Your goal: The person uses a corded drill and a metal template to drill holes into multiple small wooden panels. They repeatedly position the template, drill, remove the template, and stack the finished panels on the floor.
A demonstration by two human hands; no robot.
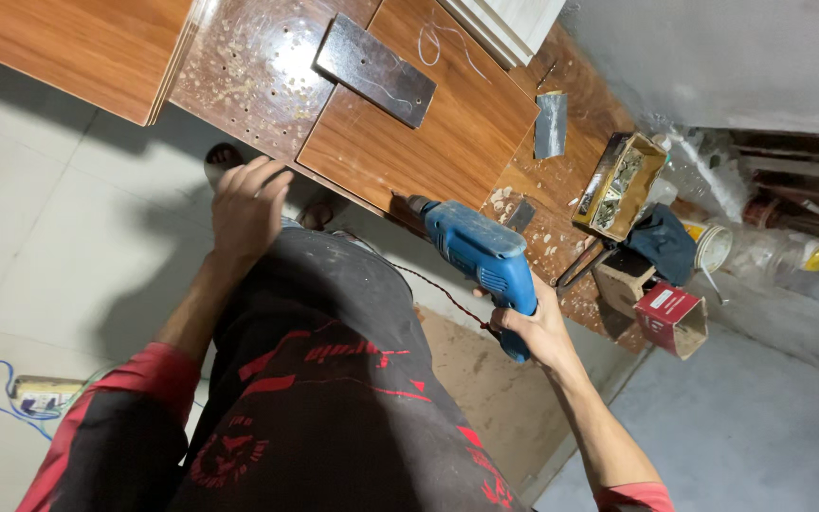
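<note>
I see the right hand (pixel 540 327) gripping the blue drill (pixel 481 261), its bit hidden against the wooden panel (pixel 419 133); the left hand (pixel 248 204) rests loosely open below the desk (pixel 239 66) edge.

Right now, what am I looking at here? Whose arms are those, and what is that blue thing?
The camera sits on a person's head and looks down, so the arms are their own. The right hand grips a blue electric drill, its tip at the edge of a brown wooden board. The left hand rests open at the workbench's near edge. A dark metal plate lies on the board, with sawdust around. To the right are a box of screws and a small red box.
</note>
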